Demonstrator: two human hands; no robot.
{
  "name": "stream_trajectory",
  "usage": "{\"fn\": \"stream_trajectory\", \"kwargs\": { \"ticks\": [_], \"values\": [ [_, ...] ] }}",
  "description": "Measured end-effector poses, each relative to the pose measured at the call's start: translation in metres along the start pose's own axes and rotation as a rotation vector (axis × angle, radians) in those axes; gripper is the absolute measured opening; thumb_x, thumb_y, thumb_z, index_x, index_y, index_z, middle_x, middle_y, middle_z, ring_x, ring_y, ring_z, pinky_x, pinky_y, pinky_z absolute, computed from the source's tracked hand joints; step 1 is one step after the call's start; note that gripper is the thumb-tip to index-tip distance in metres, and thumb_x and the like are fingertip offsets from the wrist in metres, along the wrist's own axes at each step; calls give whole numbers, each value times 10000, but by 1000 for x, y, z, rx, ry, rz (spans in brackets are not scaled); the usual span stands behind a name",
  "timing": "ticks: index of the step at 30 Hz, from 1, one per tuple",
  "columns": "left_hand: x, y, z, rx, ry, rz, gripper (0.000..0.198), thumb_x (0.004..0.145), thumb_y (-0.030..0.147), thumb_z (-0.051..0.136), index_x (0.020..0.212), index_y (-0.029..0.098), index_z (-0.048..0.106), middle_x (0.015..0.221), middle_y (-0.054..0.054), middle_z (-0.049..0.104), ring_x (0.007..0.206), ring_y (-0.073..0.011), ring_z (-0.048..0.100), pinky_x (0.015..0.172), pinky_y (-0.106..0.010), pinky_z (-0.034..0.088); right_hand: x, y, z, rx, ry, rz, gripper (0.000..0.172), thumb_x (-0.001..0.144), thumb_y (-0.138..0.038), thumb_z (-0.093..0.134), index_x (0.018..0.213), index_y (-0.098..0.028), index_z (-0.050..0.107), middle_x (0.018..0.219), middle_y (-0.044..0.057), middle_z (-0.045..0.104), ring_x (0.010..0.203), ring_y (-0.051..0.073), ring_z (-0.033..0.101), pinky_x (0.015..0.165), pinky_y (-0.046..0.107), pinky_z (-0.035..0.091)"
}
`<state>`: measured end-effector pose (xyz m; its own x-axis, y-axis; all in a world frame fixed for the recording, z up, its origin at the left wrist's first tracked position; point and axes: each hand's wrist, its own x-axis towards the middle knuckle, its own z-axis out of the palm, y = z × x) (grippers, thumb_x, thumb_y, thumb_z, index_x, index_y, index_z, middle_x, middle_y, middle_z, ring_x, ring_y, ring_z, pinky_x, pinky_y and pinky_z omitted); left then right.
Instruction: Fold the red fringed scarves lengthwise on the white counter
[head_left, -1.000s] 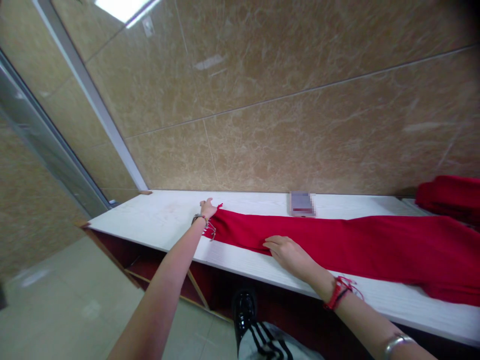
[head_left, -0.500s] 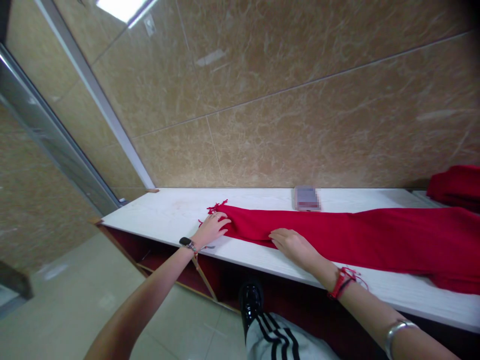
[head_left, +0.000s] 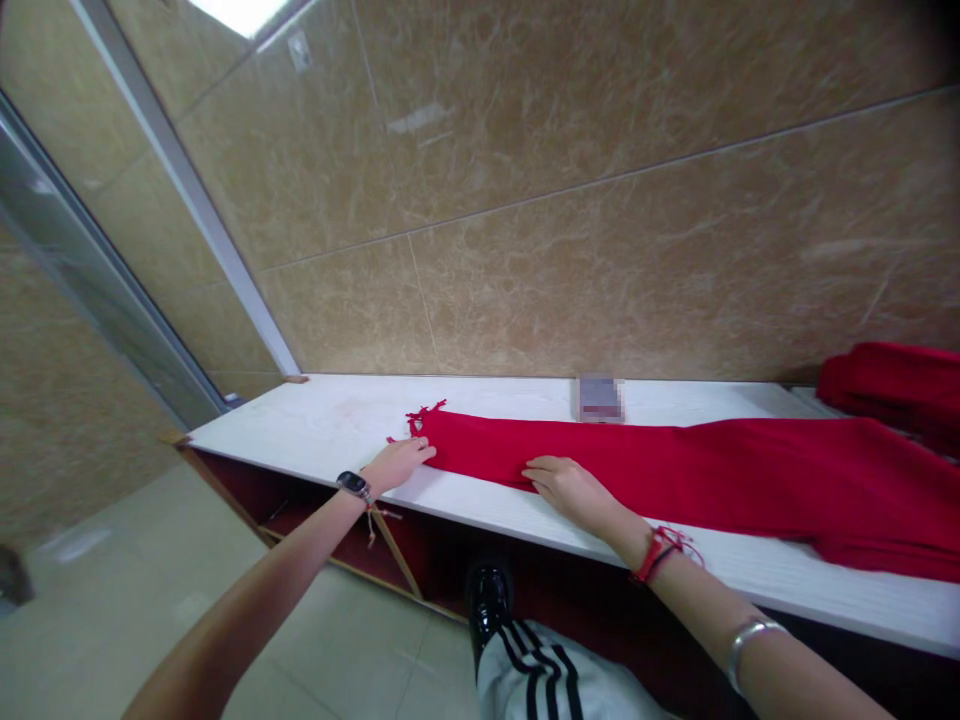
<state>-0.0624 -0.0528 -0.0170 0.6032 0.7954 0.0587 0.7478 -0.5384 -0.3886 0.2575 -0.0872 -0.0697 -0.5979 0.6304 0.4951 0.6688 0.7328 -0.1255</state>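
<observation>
A long red scarf (head_left: 637, 465) with a fringed end lies stretched along a white cabinet top (head_left: 330, 415). At the fringed end, my left hand (head_left: 399, 462) is closed on the near corner of the scarf, with some fringe showing just behind the fingers. Farther along the near edge rests my right hand (head_left: 574, 490), its fingers stretched out on the fabric and its thumb hidden. The scarf looks flat between both hands and bunches into looser folds toward the right.
Behind the scarf, a flat phone-like object (head_left: 600, 399), partly blurred, lies near the tiled wall (head_left: 525, 280). More red fabric (head_left: 892, 390) is heaped at the far right. Dark red shelves (head_left: 322, 540) open under the top; my shoe (head_left: 489, 600) is beside them.
My left hand has slid down and left to the scarf's near corner, its fingers drawing together. The wrinkle near the fringed end has smoothed out. My right hand stays at the near edge.
</observation>
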Motion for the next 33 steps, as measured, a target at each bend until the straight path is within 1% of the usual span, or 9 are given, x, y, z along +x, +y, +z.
{"fn": "stream_trajectory", "kwargs": {
  "ticks": [6,12,15,17,20,23,27,30,33],
  "values": [
    [-2,-4,16,42,-25,-178,303,832,40,403,1053,166,569,1061,-103,597,978,-199,583,801,-306,469,-1,-3,-5,16,-46,-77,326,850,-119,441,1117,-150,626,1155,103,618,1085,216,551,934,353,434],
    [1,-6,-9,-21,-137,-189,382,795,-2,395,1041,197,610,1029,-87,639,985,-188,596,834,-301,463,-2,-2,-7,63,-57,-87,325,858,-144,447,1133,-158,619,1171,108,608,1099,203,542,952,336,416],
    [13,18,-27,-51,-143,-142,414,775,-14,391,1060,184,616,1086,-95,628,1026,-194,576,867,-311,451,0,-3,-8,64,-69,-87,318,870,-166,444,1137,-166,617,1186,103,599,1110,206,533,956,336,409],
    [28,46,-34,-95,-59,-85,408,802,19,382,1127,155,587,1199,-113,570,1120,-204,514,938,-332,406,0,-4,-9,61,-82,-86,316,880,-178,436,1140,-168,615,1200,100,590,1115,208,528,962,338,403],
    [53,89,-35,-252,16,1,391,906,217,346,1271,155,471,1370,-103,413,1277,-202,338,1039,-350,293,-5,-4,-15,43,-107,-65,321,885,-184,431,1158,-164,599,1222,100,575,1132,211,513,975,353,390],
    [65,112,-29,-396,-132,-3,455,942,342,251,1377,221,309,1473,-73,214,1352,-223,153,1063,-445,207,-23,4,-28,-1,-116,24,357,884,-229,449,1221,-156,543,1263,117,538,1180,232,469,992,404,369],
    [63,111,-18,-449,-247,-40,475,949,365,198,1417,285,166,1501,-51,76,1365,-240,47,1053,-524,135,-61,22,-47,-82,-171,158,415,895,-316,433,1281,-171,479,1326,129,471,1228,266,413,993,487,349],
    [60,106,-16,-438,-176,-29,459,942,332,243,1398,275,249,1495,-75,127,1361,-259,85,1048,-514,172,-87,31,-57,-122,-165,164,361,895,-259,430,1228,-172,537,1293,118,509,1185,246,467,985,446,381],
    [66,114,-27,-400,24,68,392,916,292,343,1283,223,464,1412,-110,319,1298,-257,281,1038,-432,264,-101,37,-62,-169,-86,160,311,880,-177,430,1133,-157,608,1186,113,597,1104,217,540,949,372,436]
  ]
}}
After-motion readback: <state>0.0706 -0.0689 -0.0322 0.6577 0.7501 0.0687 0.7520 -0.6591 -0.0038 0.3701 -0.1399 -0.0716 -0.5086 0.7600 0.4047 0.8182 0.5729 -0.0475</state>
